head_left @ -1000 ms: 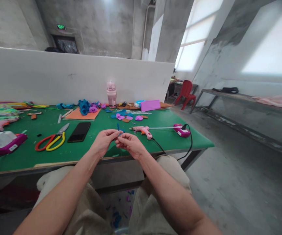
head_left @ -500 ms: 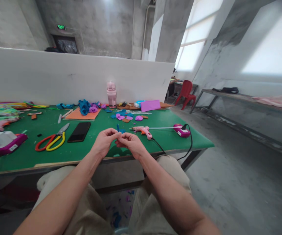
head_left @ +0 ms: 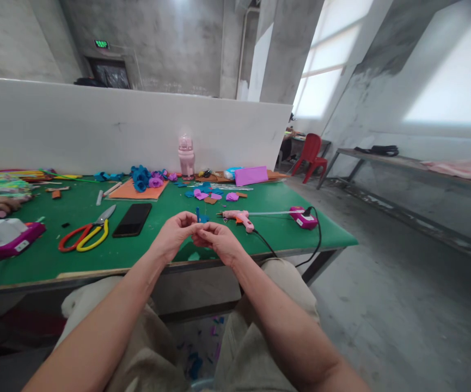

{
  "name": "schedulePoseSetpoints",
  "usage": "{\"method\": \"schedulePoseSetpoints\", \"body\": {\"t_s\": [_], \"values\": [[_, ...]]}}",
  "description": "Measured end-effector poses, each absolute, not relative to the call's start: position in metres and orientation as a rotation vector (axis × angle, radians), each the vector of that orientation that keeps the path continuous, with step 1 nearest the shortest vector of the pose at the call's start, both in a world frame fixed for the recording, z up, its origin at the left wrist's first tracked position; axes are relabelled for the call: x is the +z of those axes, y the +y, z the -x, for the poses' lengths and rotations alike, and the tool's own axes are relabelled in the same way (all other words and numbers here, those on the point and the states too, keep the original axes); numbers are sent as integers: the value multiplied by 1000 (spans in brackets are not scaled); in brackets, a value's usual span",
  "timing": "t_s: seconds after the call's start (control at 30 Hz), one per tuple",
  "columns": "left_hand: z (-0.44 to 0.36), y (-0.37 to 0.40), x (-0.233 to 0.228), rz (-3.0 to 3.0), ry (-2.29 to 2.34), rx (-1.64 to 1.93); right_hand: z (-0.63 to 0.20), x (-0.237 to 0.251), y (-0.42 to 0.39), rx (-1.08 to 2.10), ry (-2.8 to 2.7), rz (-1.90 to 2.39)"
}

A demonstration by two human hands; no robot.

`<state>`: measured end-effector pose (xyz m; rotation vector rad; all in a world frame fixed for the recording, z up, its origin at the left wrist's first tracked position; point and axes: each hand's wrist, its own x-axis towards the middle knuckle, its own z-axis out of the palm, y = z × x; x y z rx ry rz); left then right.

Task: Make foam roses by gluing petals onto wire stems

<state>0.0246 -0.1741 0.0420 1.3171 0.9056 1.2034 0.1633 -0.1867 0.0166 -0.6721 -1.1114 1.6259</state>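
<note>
Fingertips of left hand (head_left: 172, 238) and right hand (head_left: 219, 241) are pinching small blue foam strip (head_left: 197, 215); risk: flimsy piece slipping out, falling off green table (head_left: 47, 258) edge.

blue strip (head_left: 197, 214) | small, thin | upright | pinched between both hands' fingers, over table's near edge
</note>
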Motion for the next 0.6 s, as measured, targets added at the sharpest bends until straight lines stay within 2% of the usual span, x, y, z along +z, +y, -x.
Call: {"method": "schedulePoseSetpoints", "body": {"t_s": [0.2,0.6], "values": [[-16,-173,49,-1330,935,1053,-167,19,-186,1670,-1061,683],[-22,-173,44,-1279,893,1113,-165,11,-184,1778,-1089,658]]}}
